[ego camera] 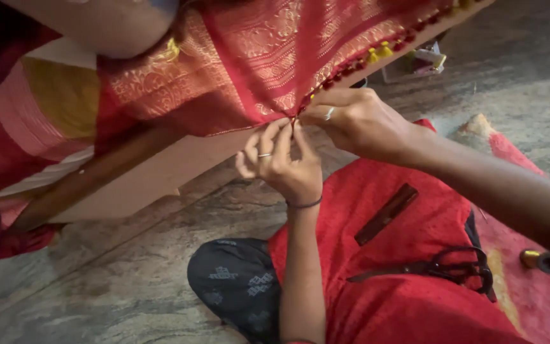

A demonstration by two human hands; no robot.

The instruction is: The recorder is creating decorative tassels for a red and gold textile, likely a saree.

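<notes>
— Where was the cloth relative to the grip?

— The red and gold sari cloth hung over the edge of the wooden board, and its lower edge came down to a point right at the grip. The left hand rose from below with its fingertips pressed together on that point of fabric. The right hand came in from the right and pinched the same spot from just above, so both hands touched each other there.

— Could you see a needle or thread between the fingers?

— Too small to tell. Only a dark bit of the edge showed between them.

— What lay near the grip?

— Along the cloth's border, up and to the right of the grip, ran a row of red and yellow tassels. Below the grip, on the red garment over the lap, rested a dark comb and, lower still, black scissors. Well off to the lower right sat a gold thread spool on the floor.
</notes>
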